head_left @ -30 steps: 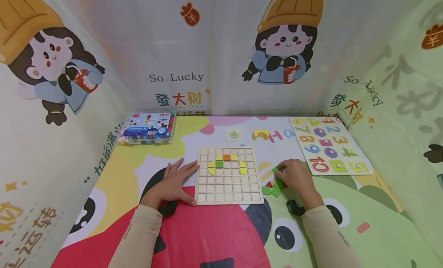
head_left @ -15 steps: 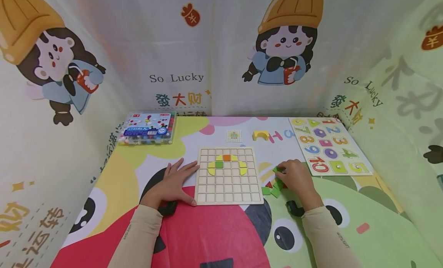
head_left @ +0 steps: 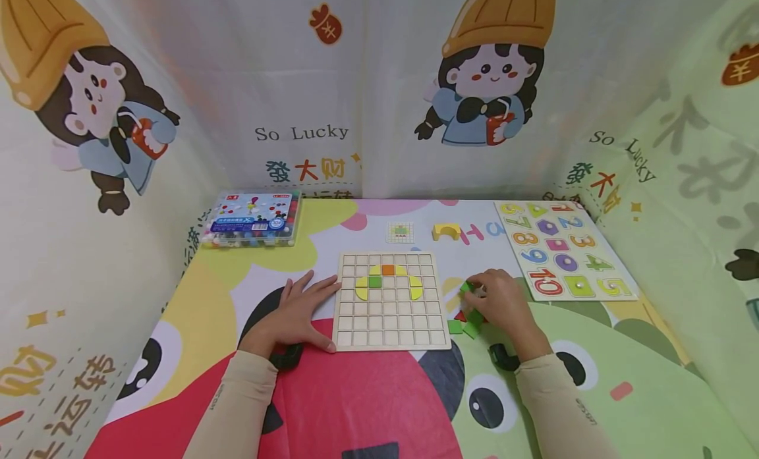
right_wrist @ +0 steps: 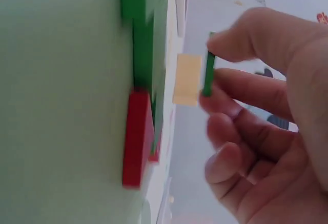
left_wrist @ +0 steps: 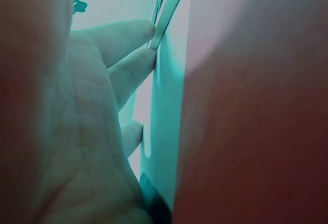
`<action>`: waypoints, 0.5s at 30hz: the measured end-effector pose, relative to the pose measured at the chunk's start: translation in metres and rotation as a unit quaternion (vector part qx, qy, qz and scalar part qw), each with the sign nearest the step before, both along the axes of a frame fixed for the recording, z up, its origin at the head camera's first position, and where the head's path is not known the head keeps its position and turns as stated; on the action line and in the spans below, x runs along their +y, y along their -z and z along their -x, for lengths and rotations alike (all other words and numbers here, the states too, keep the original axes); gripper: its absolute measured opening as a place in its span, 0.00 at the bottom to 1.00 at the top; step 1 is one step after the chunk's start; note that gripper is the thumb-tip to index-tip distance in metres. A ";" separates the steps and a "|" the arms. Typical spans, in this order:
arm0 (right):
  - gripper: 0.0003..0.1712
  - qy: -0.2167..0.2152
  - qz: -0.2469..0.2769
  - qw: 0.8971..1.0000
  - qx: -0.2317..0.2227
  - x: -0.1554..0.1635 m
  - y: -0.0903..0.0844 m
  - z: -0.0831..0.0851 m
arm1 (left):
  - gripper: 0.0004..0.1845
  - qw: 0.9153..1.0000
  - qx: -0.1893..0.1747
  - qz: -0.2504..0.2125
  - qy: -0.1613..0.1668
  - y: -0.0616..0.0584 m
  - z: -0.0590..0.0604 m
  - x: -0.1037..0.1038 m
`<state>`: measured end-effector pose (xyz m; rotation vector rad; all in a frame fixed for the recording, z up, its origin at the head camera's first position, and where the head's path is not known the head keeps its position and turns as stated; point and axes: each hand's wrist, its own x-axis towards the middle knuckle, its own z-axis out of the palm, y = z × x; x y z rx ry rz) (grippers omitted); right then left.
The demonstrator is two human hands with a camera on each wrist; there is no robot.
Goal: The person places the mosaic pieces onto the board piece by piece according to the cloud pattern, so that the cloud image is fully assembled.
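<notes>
We see the right hand (head_left: 498,304) at three o'clock of the wooden grid board (head_left: 389,301), its grip pinching a thin green tile (right_wrist: 208,74) between thumb and fingers. In the right wrist view that tile stands edge-on, lifted clear of the table (head_left: 379,406). Under the hand lies the loose pile of tiles (head_left: 461,325), green and red pieces touching one another, just beside the board's right edge.

Over at nine o'clock of the board we have the left hand (head_left: 294,316), fingers spread flat on the table, fingertips touching the board's left edge. The left wrist view shows the palm flat and the fingers straight.

On the board sit yellow curved pieces (head_left: 362,288), an orange square (head_left: 388,270) and a green square (head_left: 375,282), all in the upper rows.

At twelve o'clock lie a small pattern card (head_left: 400,232) and a yellow arch block (head_left: 447,231). At two o'clock is the number puzzle (head_left: 563,248); at ten o'clock, a clear box of beads (head_left: 253,219).
</notes>
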<state>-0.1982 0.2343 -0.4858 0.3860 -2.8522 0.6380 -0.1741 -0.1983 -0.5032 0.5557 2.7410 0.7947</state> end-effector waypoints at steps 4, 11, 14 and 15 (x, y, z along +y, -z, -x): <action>0.15 -0.037 0.019 0.999 0.027 -0.008 -0.004 -0.003 | 0.68 1.000 0.001 -0.002 0.001 0.000 0.000 -0.001; 0.14 -0.110 0.011 0.994 0.022 -0.033 -0.019 -0.005 | 0.68 1.000 0.000 -0.002 0.008 0.000 0.000 -0.001; 0.14 -0.144 -0.019 0.989 0.002 -0.047 -0.031 0.000 | 0.68 1.000 -0.002 -0.001 0.005 -0.002 0.000 -0.002; 0.14 -0.155 -0.032 0.987 -0.003 -0.052 -0.034 0.003 | 0.68 1.000 -0.003 -0.001 0.004 -0.002 0.000 -0.002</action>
